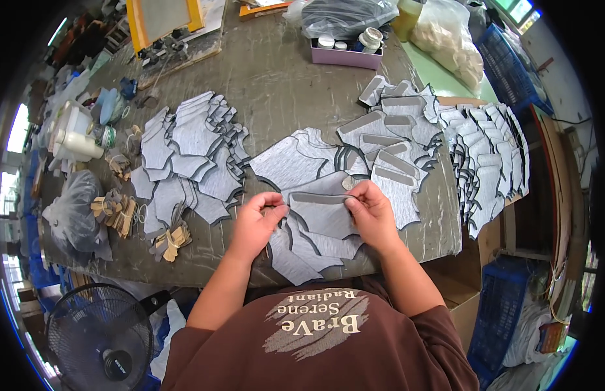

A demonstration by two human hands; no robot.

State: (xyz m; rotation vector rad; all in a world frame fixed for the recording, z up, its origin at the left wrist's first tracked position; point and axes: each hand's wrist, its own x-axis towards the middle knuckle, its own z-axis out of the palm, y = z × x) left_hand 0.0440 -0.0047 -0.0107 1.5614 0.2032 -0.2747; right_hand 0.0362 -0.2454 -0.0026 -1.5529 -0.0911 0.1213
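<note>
Fingers of the right hand [375,214] pinch the grey cloth [323,216] by its right corner; those of the left hand [258,218] are at its left edge, grip unclear. Between them, its dark strip [321,199] runs side to side.

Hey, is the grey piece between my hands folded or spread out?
Spread out: the grey piece lies flat between your left hand and right hand, its darker strip showing along the upper edge.
</note>
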